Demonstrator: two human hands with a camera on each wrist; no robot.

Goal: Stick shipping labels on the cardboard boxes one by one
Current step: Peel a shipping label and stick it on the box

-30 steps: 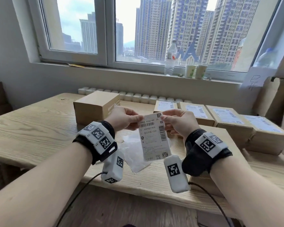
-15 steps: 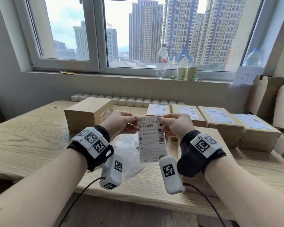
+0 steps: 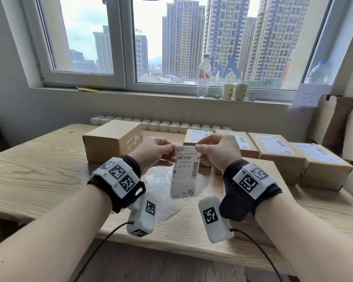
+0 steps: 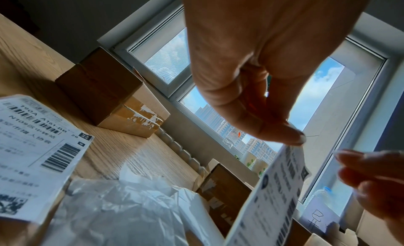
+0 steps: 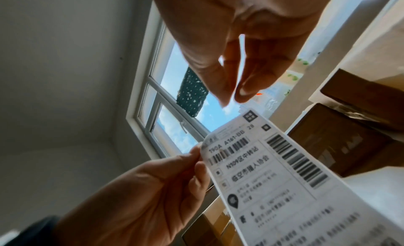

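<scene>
A white shipping label (image 3: 184,174) hangs upright above the wooden table (image 3: 39,180), in front of me. My left hand (image 3: 155,153) pinches its top left corner between thumb and forefinger (image 5: 196,156). My right hand (image 3: 214,153) has its fingers curled at the top right corner. The wrist views show its fingertips (image 5: 227,99) a little off the label's edge (image 5: 249,116), holding nothing. A plain cardboard box (image 3: 112,143) stands at the back left. Several labelled boxes (image 3: 277,153) line the back right. More labels (image 4: 37,154) lie near my left wrist.
Crumpled translucent backing sheets (image 3: 161,186) lie on the table under the label. A water bottle (image 3: 203,76) and two paper cups (image 3: 234,91) stand on the window sill. Flat cardboard (image 3: 334,123) leans at the far right. Another box (image 3: 259,235) sits under my right forearm.
Both hands have lifted the label a little. My right fingers have slid from the label's upper right edge to just off its top corner. The left pinch holds.
</scene>
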